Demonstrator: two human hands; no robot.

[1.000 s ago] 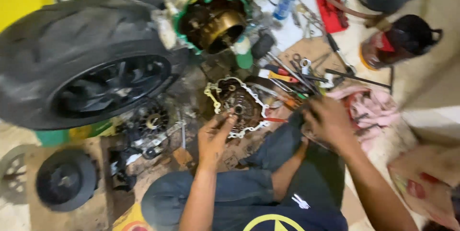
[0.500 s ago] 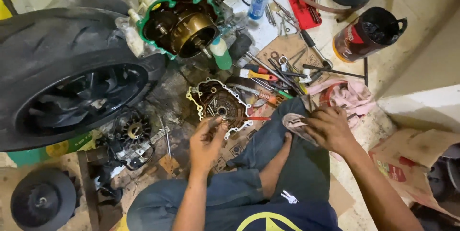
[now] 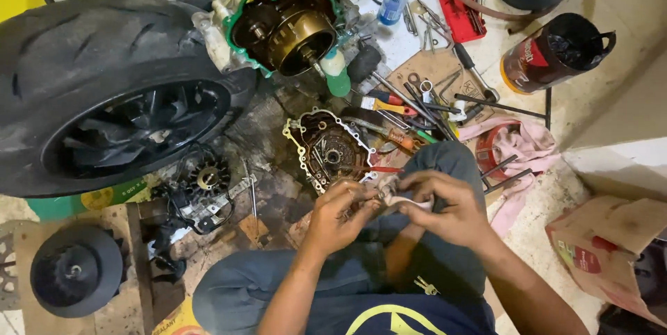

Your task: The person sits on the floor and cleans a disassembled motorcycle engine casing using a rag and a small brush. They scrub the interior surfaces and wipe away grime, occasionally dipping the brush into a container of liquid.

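You brought both hands together over your knee — left hand and right hand pinching a small pale, grimy part — away from the brown round-ribbed metal engine cover.

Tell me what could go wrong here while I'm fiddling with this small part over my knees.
The small pale part is pinched between your left hand and right hand above your lap; if it slips, it could vanish among the scattered hand tools. The open engine cover lies face up just ahead, so anything dropped may land inside it. The floor looks greasy, so your grip may be slick.
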